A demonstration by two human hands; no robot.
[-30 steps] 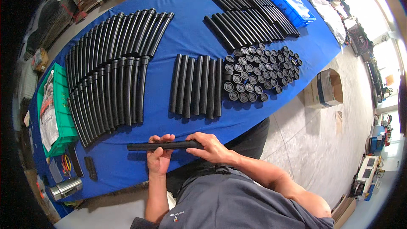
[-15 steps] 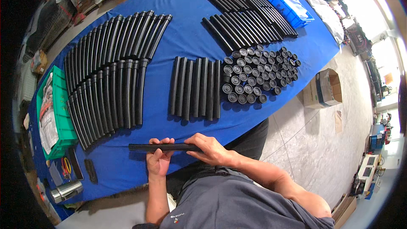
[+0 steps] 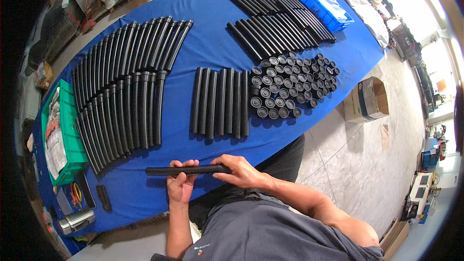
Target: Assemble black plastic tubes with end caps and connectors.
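A black tube (image 3: pixel 164 170) lies crosswise in front of me, held level above the near edge of the blue cloth. My left hand (image 3: pixel 182 181) grips its middle, thumb on the near side and fingers on the far side. Around the tube's right end my right hand (image 3: pixel 240 171) is closed; that end is partly covered by the fingers. Beyond my hands a row of several plain black tubes (image 3: pixel 221 101) stands side by side. To their right sit many round black caps (image 3: pixel 285 87) with ringed faces.
Black tubes with collared ends (image 3: pixel 121 87) fill the left in two rows. Thinner tubes (image 3: pixel 275 31) lie at the back beside a blue crate (image 3: pixel 324 7). A green crate (image 3: pixel 72 159), pliers (image 3: pixel 76 193) and a steel cup (image 3: pixel 76 221) are at left. A cardboard box (image 3: pixel 366 100) stands on the floor.
My hands and the tube hold nearly the same place, the tube a touch more level. The view has shifted slightly, so the table's things sit a little differently.
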